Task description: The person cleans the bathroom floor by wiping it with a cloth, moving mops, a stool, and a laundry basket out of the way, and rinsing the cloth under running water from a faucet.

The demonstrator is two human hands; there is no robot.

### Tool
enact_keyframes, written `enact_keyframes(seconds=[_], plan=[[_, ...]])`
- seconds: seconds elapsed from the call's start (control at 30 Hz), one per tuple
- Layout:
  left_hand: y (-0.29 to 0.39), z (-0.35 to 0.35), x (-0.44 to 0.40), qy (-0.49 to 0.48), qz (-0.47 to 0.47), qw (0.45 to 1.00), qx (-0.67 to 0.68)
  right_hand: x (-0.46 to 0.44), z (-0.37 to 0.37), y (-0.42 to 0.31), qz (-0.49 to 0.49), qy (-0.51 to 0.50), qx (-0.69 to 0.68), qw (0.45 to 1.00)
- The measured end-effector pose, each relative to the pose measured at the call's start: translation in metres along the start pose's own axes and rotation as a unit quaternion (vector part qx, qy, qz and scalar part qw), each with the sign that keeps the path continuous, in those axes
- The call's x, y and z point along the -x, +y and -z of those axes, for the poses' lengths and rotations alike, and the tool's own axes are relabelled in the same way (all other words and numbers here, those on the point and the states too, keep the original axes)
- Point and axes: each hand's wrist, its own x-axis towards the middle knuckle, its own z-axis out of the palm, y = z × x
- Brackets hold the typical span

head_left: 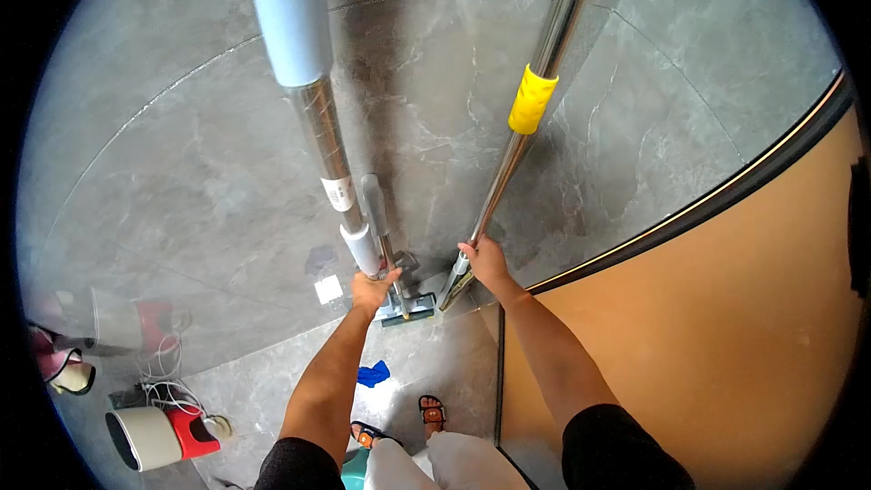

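Note:
My left hand (374, 289) is closed around the lower part of a metal pole with a light blue sleeve (292, 18) and a white collar. A shorter grey-handled tool (375, 204) stands right beside it, its wide flat head (408, 310) near the floor; whether my fingers also wrap its shaft is unclear. My right hand (484, 259) is wrapped round a second metal pole with a yellow grip (533, 102). The lower end of that pole reaches down near the foot of the wall, to the right of the flat head.
Grey marble-like tiles cover the wall (218, 154). An orange-tan panel (680, 308) with a black edge is at the right. A blue cloth (373, 374) lies on the floor near my feet. A white and red container (163, 437) with white cables is at the lower left.

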Motion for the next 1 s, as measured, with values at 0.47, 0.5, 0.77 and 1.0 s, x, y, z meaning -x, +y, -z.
enact_keyframes(seconds=[0.47, 0.5, 0.77, 1.0], plan=[[0.035, 0.063, 0.010, -0.162, -0.056, 0.984, 0.040, -0.018, 0.052, -0.015, -0.005, 0.139, 0.061, 0.988], [0.035, 0.059, 0.012, -0.156, -0.055, 0.986, 0.037, -0.020, 0.055, -0.026, -0.003, 0.133, 0.068, 0.989], [0.051, 0.021, 0.036, -0.175, -0.073, 0.980, -0.066, -0.023, 0.028, -0.027, -0.054, 0.150, 0.072, 0.985], [0.066, -0.035, 0.003, -0.179, -0.108, 0.978, -0.011, -0.033, 0.040, -0.024, -0.060, 0.085, 0.120, 0.987]])
